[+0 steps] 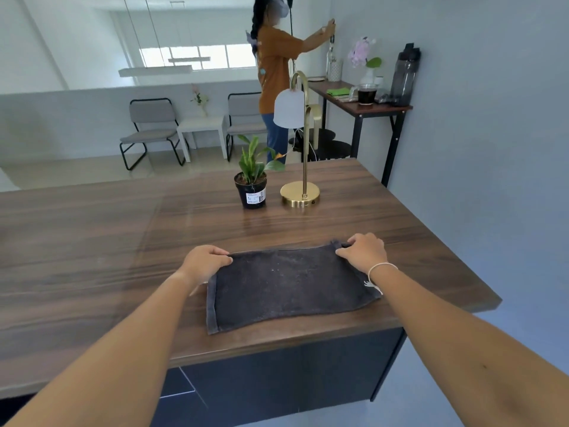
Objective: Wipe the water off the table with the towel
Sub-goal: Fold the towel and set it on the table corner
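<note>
Head view. A dark grey towel (289, 288) lies spread flat on the wooden worktop (92, 241), close to its near edge and toward its right end. The left hand (204, 261) pinches the towel's far left corner, its grip closed on the cloth with the thumb on top. The right hand (363, 252) pinches the far right corner in the same way, its grip likewise closed on the towel; a thin white bracelet (380, 268) circles that wrist. Both forearms reach in from the bottom of the view, one to each side of the towel. The towel's near edge curves slightly, and its left hem is folded over. No water can be made out on the wood; only a glossy sheen shows.

Farther back on the worktop stand a small potted plant (252, 186) in a black pot and, just beside it to the right, a brass lamp (300, 192) with a white shade. Both are well apart from the towel. Beyond the worktop, a second person (275, 72) in an orange shirt stands at a side table (363, 107) against the wall.
</note>
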`<state>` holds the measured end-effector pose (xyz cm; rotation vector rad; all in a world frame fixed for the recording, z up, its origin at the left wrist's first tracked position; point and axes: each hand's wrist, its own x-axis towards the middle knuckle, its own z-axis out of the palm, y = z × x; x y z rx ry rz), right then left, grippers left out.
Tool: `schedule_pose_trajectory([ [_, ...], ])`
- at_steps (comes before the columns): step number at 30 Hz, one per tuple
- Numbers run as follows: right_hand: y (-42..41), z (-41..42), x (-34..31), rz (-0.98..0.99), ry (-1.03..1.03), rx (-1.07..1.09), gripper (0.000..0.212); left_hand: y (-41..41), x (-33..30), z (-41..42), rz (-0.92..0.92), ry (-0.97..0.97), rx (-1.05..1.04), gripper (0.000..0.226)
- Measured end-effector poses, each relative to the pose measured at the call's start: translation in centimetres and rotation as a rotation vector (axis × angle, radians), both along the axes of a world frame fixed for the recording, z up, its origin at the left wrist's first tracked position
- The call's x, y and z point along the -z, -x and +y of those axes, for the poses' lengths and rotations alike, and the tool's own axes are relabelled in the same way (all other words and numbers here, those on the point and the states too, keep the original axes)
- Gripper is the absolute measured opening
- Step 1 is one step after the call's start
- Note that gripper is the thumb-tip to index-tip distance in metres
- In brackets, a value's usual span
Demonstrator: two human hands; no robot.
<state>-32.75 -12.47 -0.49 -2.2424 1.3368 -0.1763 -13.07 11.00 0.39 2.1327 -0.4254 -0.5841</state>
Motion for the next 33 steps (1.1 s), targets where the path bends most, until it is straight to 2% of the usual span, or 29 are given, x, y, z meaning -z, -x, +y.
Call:
schedule_pose_trajectory([
  [3,-0.5,0.1,0.1,-0.01,-0.031,-0.018,0.035,0.3,-0.2,0.3,0.118,0.075,-0.041,0.013],
  [7,-0.7,0.6,-1.1,-0.095,-0.139,-0.016,0.015,1.1,-1.4,-0.1,0.134,0.157,-0.098,0.013],
  [9,-1.1,0.9,-2.3,-0.164,-0.223,0.011,0.021,1.8,-2.6,-1.0,0.115,0.214,-0.132,0.011],
  [11,-1.9,1.3,-3.9,-0.308,-0.36,0.056,0.012,2.7,-4.2,-2.3,0.097,0.284,-0.138,0.011],
  [15,-4.1,2.6,-7.5,-0.63,-0.606,0.037,0.016,5.4,-7.7,-5.6,0.159,0.397,-0.075,0.02],
  [18,-4.3,4.8,-10.5,-0.733,-0.746,-0.044,0.01,6.8,-9.2,-7.6,0.261,0.501,-0.03,0.021],
  [20,-3.8,5.6,-11.9,-0.752,-0.763,-0.112,0.008,7.5,-10.1,-8.4,0.308,0.563,0.004,0.013],
  [22,-3.1,5.8,-12.5,-0.783,-0.772,-0.147,0.029,7.9,-10.8,-8.8,0.3,0.584,0.055,0.012],
  [25,-2.2,5.5,-12.9,-0.803,-0.796,-0.175,0.048,7.8,-11.2,-8.9,0.261,0.592,0.093,0.016],
  [29,-1.5,5.4,-12.6,-0.818,-0.86,-0.236,0.056,7.3,-11.0,-8.8,0.235,0.604,0.071,0.036],
  [33,-1.4,5.1,-11.8,-0.76,-0.82,-0.31,0.055,7.1,-10.9,-8.5,0.244,0.61,0.09,0.034],
])
